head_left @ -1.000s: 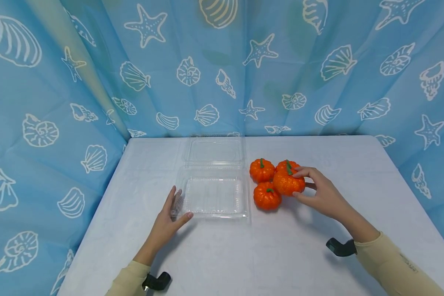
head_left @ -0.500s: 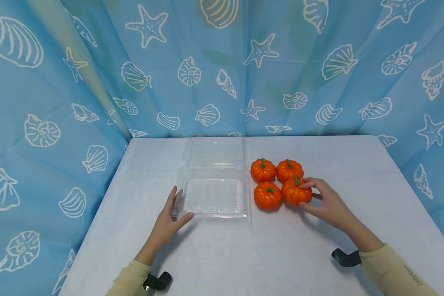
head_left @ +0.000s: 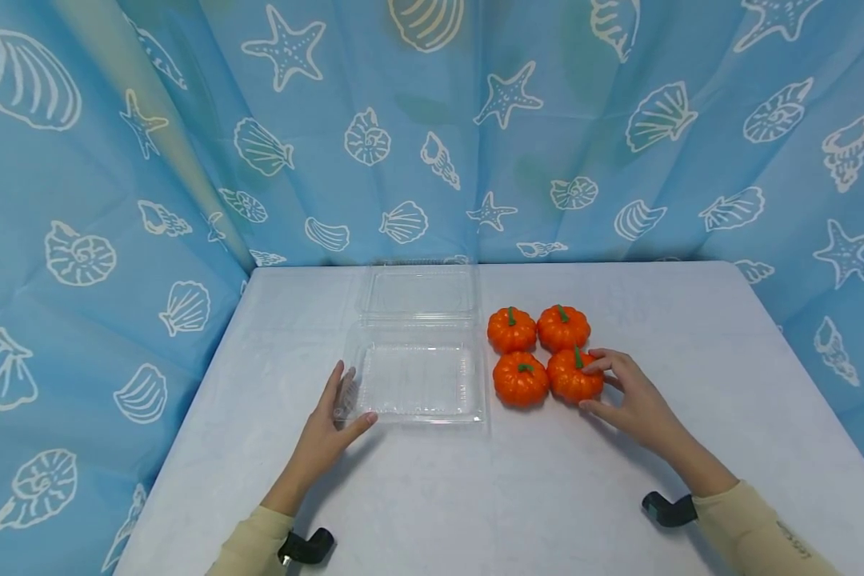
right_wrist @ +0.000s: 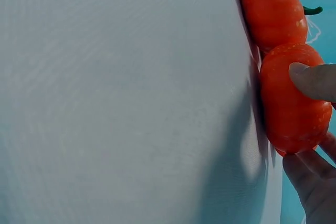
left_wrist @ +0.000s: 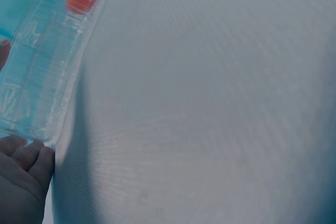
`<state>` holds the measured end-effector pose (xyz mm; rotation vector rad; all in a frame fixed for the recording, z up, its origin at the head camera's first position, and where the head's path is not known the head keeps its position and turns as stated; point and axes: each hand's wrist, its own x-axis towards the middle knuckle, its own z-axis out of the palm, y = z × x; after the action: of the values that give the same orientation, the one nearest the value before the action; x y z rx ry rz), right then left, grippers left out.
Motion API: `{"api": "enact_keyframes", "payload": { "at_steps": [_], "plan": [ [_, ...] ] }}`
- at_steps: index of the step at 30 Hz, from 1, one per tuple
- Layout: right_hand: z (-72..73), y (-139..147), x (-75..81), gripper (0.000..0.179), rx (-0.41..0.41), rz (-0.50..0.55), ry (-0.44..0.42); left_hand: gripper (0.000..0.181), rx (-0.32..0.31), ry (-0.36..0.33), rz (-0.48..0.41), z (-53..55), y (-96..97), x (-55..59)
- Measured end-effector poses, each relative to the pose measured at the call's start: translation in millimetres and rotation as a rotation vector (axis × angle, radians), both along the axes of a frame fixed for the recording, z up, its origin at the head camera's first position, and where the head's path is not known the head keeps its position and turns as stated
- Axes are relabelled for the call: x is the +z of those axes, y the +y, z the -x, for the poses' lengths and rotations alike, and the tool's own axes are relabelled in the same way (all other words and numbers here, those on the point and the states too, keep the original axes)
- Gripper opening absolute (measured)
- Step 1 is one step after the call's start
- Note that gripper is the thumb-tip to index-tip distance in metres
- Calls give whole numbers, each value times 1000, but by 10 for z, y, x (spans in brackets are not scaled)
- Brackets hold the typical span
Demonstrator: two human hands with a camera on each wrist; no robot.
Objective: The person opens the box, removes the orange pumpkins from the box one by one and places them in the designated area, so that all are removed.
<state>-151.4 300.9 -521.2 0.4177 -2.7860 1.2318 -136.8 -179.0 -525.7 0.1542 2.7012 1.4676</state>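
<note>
My right hand (head_left: 635, 400) holds a small orange pumpkin (head_left: 570, 378) with a green stem, thumb on the near side and fingers on the far side. In the right wrist view my thumb (right_wrist: 315, 81) presses on this pumpkin (right_wrist: 294, 108), low at the tabletop. Three more pumpkins sit close by: one to its left (head_left: 521, 382), one behind it (head_left: 563, 326) and one at the back left (head_left: 511, 331). My left hand (head_left: 324, 436) rests with extended fingers and spread thumb at the left front corner of a clear plastic clamshell container (head_left: 410, 418), whose lid lies back.
The container's raised lid (head_left: 419, 294) reaches toward the table's far edge. A white cloth covers the table (head_left: 432, 504). Behind and on both sides hangs a blue curtain (head_left: 418, 136) with shells and starfish. A black wrist camera (head_left: 668, 509) sits at my right cuff.
My right hand has brought its pumpkin right and toward me, down beside the front left one, uncovering the pumpkin behind. My left hand and the container stay put.
</note>
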Motion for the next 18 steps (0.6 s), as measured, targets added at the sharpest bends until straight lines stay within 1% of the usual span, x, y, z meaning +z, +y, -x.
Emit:
{"api": "enact_keyframes", "payload": {
  "at_steps": [4, 8, 11, 14, 16, 18],
  "plan": [
    [-17, 1, -6, 44, 3, 9, 8, 103, -9, 0, -13, 5, -3, 13],
    [-42, 16, 6, 39, 11, 15, 43, 105, -23, 2, -48, 15, -16, 32],
    [-52, 27, 30, 35, -1, 16, 67, 106, -34, 1, -80, 21, -20, 46],
    [-40, 37, 64, 31, -28, 6, 66, 107, -33, -4, -100, 22, -22, 52],
    [-23, 48, 88, 28, -49, -10, 56, 103, -35, 7, -106, 21, -30, 46],
    [1, 67, 105, 27, -71, -23, 38, 93, -33, 22, -131, 22, -42, 42]
  ]
}}
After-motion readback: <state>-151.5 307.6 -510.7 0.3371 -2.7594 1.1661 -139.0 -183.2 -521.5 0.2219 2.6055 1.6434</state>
